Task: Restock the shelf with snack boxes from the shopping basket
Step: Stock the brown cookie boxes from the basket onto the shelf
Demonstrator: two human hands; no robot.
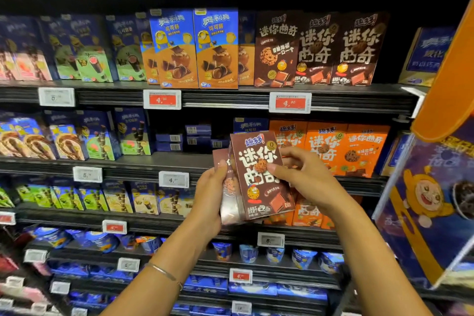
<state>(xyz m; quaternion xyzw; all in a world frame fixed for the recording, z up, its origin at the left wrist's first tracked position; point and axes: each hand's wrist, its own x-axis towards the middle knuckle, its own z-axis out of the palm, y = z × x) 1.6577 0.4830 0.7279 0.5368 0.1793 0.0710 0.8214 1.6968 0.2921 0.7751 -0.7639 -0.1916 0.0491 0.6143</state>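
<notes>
In hand, upright in front of the middle shelves and well below its slot: brown cardboard cookie box with white lettering [259,174]. Pinched by right hand [307,179], thumb on the printed face, fingers [292,154] behind the right edge. Left hand [209,190] clenched round further brown boxes [227,202] stacked just behind the front one; count unclear. Shopping basket not in view. Probable step: peel front box off the stack and shelve it. Matching row of brown boxes [320,51] on the upper black shelf [225,100], above the red price tag [289,102]. Not to be mixed with the orange boxes [346,146] directly behind the hands. To do well: separate cleanly with the right hand, left grip firm; lift clear of the shelf lip; printed face forward, upright; slide in flush with the row's front without toppling neighbours.
</notes>
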